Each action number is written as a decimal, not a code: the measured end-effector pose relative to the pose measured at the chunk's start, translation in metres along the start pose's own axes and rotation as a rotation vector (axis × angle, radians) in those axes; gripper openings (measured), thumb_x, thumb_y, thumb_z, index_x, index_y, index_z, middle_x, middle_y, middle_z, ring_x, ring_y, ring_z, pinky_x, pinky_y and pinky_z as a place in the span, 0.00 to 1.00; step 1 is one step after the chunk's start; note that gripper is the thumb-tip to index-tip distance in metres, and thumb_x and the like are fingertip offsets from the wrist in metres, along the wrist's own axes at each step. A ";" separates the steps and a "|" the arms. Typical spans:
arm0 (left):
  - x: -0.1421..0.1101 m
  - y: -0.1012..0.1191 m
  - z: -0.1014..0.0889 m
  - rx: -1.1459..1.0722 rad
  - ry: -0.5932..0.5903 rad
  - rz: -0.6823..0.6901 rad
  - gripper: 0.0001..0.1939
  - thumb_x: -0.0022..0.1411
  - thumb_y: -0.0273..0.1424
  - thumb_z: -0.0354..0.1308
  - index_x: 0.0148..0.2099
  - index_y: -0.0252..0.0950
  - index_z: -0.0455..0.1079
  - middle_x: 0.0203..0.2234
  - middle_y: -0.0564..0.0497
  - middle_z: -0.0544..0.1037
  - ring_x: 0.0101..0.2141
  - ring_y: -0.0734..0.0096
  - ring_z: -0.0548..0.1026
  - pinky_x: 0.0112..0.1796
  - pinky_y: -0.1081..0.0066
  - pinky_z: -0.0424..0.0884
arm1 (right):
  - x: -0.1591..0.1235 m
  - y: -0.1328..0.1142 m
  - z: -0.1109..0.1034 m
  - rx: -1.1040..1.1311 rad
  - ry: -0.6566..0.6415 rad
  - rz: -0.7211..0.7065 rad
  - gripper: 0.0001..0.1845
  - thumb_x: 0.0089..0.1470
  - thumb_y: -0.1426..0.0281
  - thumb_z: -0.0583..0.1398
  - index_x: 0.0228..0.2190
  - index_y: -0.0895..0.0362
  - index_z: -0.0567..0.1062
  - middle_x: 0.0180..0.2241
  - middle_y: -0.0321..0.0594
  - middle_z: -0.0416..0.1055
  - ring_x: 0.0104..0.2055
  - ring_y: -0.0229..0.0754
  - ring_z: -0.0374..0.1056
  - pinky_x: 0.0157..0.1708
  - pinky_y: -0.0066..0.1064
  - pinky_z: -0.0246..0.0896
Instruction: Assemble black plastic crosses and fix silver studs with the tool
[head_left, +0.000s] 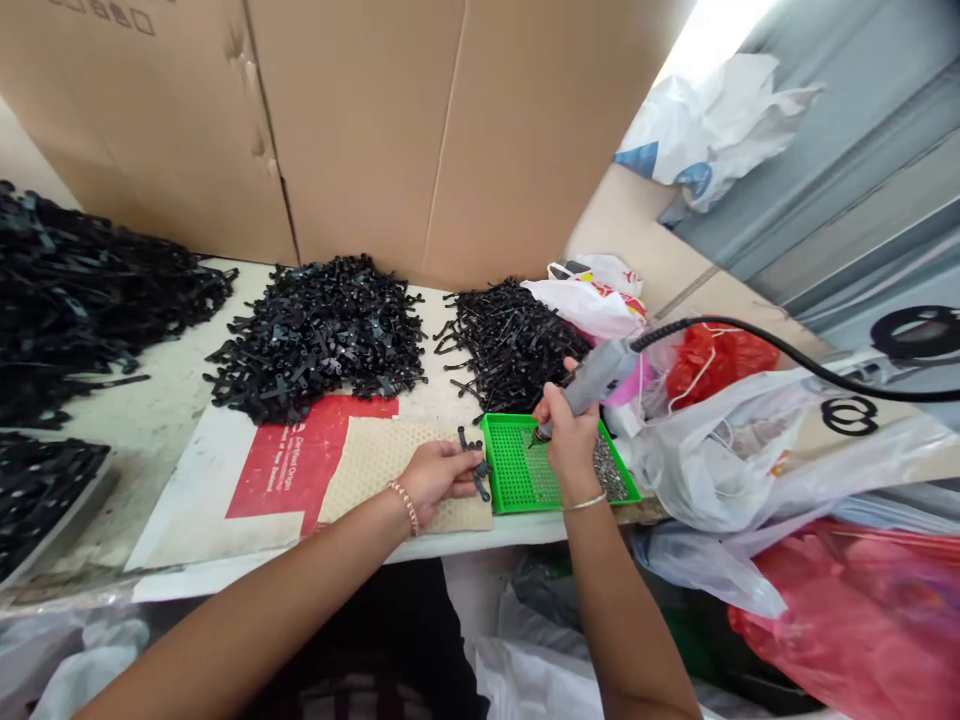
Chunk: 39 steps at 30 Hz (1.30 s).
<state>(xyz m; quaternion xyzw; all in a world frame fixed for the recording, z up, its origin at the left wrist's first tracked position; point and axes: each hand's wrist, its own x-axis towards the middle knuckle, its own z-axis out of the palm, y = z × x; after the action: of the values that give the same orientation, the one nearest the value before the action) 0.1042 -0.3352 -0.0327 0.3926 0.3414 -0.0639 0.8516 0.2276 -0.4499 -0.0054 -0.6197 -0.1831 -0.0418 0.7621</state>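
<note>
A: Where is the black plastic part [475,466]?

B: Pinched in the left hand [437,477], fingers [459,468] clamped on it. It sits on the perforated beige mat [375,462], touching the green tray's [517,470] left rim, with its long axis running roughly from 12 to 6 o'clock.

A: And the tool?

B: The right hand [570,435] is wrapped shut around a grey electric screwdriver [592,380], tip down in the tray. From that tip the part lies at 9 o'clock, near but apart. The left hand is the nearer one.

A: What's around them?

B: Small screws [609,470] heaped at the tray's right side, and piles of black parts [322,335] at 12 o'clock on the counter [150,420]. Plastic bags [750,450] sit at 3 o'clock, with the black cord [787,350] running over them.
</note>
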 end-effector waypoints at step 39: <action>-0.002 -0.002 -0.001 0.070 0.002 -0.018 0.07 0.52 0.21 0.66 0.27 0.28 0.69 0.23 0.47 0.77 0.22 0.75 0.75 0.23 0.77 0.75 | 0.005 0.034 -0.013 0.013 -0.022 0.028 0.16 0.48 0.63 0.64 0.37 0.56 0.69 0.14 0.24 0.58 0.15 0.32 0.53 0.17 0.24 0.51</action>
<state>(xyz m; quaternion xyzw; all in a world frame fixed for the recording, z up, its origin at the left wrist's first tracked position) 0.1014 -0.3368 -0.0332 0.4192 0.3432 -0.0832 0.8364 0.2451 -0.4537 -0.0372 -0.6177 -0.1828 -0.0231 0.7645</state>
